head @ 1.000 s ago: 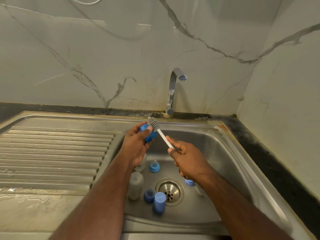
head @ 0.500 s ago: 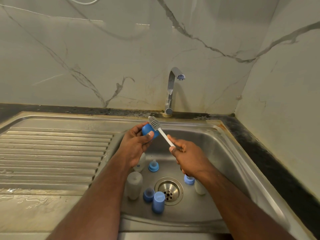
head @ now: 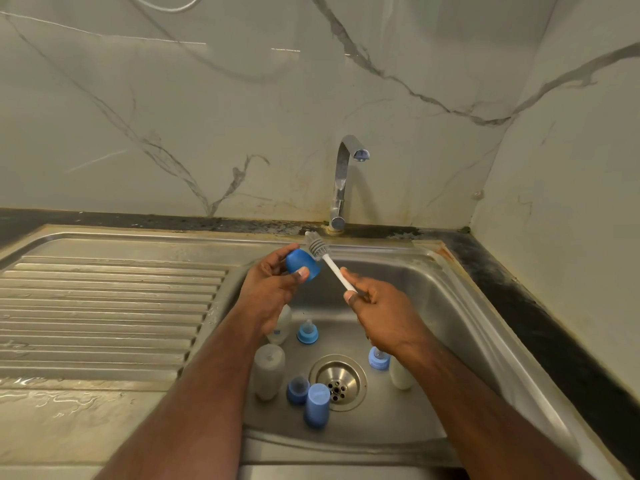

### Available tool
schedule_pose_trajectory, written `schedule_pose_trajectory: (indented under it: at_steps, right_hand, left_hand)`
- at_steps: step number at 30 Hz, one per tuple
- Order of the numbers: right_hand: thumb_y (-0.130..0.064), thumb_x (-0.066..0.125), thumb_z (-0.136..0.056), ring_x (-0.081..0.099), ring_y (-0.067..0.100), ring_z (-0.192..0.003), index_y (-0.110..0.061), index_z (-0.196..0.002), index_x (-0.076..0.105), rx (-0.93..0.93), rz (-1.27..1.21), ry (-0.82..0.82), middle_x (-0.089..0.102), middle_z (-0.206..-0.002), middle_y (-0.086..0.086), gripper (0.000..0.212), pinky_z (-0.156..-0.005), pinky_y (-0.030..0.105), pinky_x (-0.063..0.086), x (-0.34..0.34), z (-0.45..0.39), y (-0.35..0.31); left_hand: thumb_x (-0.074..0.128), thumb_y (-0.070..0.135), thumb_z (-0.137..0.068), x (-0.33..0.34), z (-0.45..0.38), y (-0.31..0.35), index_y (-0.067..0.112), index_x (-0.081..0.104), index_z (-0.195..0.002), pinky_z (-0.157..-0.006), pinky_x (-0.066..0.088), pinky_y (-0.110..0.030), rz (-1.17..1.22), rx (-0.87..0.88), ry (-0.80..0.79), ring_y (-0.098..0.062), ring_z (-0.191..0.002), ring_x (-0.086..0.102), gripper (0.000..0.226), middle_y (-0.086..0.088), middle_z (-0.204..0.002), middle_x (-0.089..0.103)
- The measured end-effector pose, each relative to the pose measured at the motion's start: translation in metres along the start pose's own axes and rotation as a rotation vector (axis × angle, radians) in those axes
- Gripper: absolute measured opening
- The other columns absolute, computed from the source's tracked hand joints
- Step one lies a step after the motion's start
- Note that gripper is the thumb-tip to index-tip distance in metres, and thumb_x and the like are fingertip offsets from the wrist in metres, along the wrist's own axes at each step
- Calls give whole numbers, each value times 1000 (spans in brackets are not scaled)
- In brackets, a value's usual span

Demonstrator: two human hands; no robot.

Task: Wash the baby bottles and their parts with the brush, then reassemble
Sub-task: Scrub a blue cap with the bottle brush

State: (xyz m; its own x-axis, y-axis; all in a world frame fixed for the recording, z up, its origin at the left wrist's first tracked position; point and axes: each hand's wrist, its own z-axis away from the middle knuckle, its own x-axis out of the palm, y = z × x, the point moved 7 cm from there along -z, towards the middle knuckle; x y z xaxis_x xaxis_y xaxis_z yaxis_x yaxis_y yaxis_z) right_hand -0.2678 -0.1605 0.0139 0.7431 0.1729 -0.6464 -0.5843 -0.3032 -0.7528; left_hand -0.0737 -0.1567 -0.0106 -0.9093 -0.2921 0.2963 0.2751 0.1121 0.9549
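My left hand point(head: 270, 292) grips a blue bottle cap point(head: 301, 265) over the sink basin point(head: 450, 306). My right hand point(head: 381, 313) pinches the white handle of a small grey-bristled brush point(head: 317, 247), whose head lies against the cap's top edge. On the basin floor lie two cloudy bottles point(head: 269, 370) point(head: 281, 325), a third bottle point(head: 401, 374) partly under my right wrist, a blue teat ring point(head: 307, 332), another teat ring point(head: 377, 358), a dark blue collar point(head: 298, 389) and a light blue cap point(head: 317, 405).
A chrome tap point(head: 343, 181) stands behind the basin with no water running. The drain strainer point(head: 338, 382) sits mid-basin. A ribbed steel draining board point(head: 104, 306) stretches left, wet at its front. Marble walls close the back and right.
The brush head has shifted slightly up along the cap while my left hand turned the cap a little. Parts in the basin have not moved.
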Motion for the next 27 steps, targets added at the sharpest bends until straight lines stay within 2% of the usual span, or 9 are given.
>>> schedule_pose_trajectory:
  at_steps: [2, 3, 7, 12, 15, 18, 22, 27]
  right_hand:
    - [-29, 53, -103, 48, -1, -52, -45, -143, 48, -5, -56, -24, 51, -73, -22, 43, -57, 18, 40, 2, 4, 0]
    - [-29, 53, -103, 47, 0, -51, -44, -144, 47, -3, -48, -33, 47, -69, -22, 43, -54, 18, 40, 3, 4, 1]
    - [-29, 51, -103, 49, 4, -61, -42, -146, 47, 36, 31, -26, 48, -71, -19, 45, -63, 25, 47, 3, -1, 8]
    - [-27, 52, -103, 43, 0, -50, -49, -140, 48, -7, -103, -17, 46, -68, -20, 43, -50, 18, 37, 1, 4, 0]
    - [-27, 52, -103, 44, 0, -51, -44, -144, 47, 21, -38, -11, 43, -67, -21, 45, -53, 16, 36, 2, 0, 5]
    - [-27, 53, -103, 43, 0, -57, -42, -146, 47, 40, -24, 1, 42, -70, -21, 45, -56, 15, 36, 0, -4, 8]
    - [-27, 52, -104, 42, -1, -53, -49, -140, 47, -14, -96, -18, 44, -71, -20, 42, -49, 16, 36, 0, 2, 1]
    - [-29, 52, -103, 47, 1, -59, -43, -146, 46, 14, 1, -10, 45, -71, -22, 45, -58, 17, 40, 2, -5, 6]
  left_hand:
    - [68, -7, -88, -4, -2, -1, 19, 69, -119, -97, 57, -35, 59, -14, 15, -25, -112, 69, 40, -9, -119, 71]
    - [67, -7, -88, -6, -3, -1, 14, 67, -124, -94, 59, -33, 103, -22, 12, -23, -110, 71, 42, -11, -122, 70]
    - [63, -8, -92, -6, -4, -2, 9, 61, -135, -87, 61, -30, 205, -48, 1, -19, -103, 74, 47, -12, -125, 68]
    - [60, -10, -93, -8, -5, -2, 9, 60, -135, -95, 58, -35, 236, -62, 20, -26, -113, 69, 46, -13, -128, 66]
    - [63, -8, -92, -4, -3, -2, 10, 62, -134, -91, 60, -33, 214, -64, -13, -21, -106, 72, 46, -12, -126, 67]
    - [64, -7, -92, -2, -3, -3, 11, 61, -135, -90, 61, -32, 206, -60, -20, -20, -107, 72, 47, -11, -127, 67]
    - [61, -8, -92, -3, -4, -2, 9, 59, -137, -91, 60, -32, 206, -61, -27, -23, -113, 69, 47, -12, -129, 67]
    - [62, -8, -92, 4, -1, -4, 8, 60, -134, -87, 60, -27, 150, -59, -91, -17, -104, 73, 45, -11, -126, 68]
